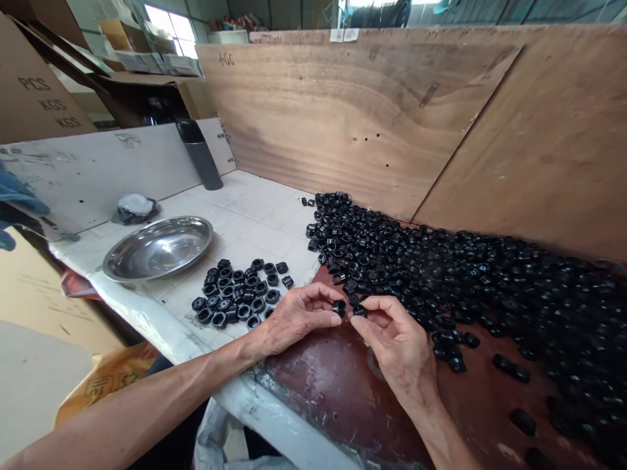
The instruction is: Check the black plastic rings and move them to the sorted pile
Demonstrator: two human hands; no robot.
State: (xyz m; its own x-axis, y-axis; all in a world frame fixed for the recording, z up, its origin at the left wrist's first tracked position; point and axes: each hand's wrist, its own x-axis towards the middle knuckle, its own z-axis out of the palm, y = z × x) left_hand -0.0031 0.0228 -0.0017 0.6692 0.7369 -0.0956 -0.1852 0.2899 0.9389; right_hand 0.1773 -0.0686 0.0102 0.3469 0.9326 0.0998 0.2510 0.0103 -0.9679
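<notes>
My left hand (298, 316) pinches a small black ring-shaped part (339, 308) between thumb and fingertips. Close beside it, my right hand (399, 346) holds another black part (359, 311) the same way. The two parts are near each other over the dark red board (323, 382). Just beyond my fingers, a large pile of similar black parts (416, 267) spreads along the wooden wall to the right. To the left of my left hand, a smaller group of black rings (238, 292) lies on the white surface.
A shallow metal bowl (159, 251) sits at the left, with a plastic-wrapped bundle (136, 207) behind it. A dark flask (200, 156) stands near the corner. The plywood wall (343, 111) runs along the back. Cardboard boxes (39, 85) are beyond the low left wall.
</notes>
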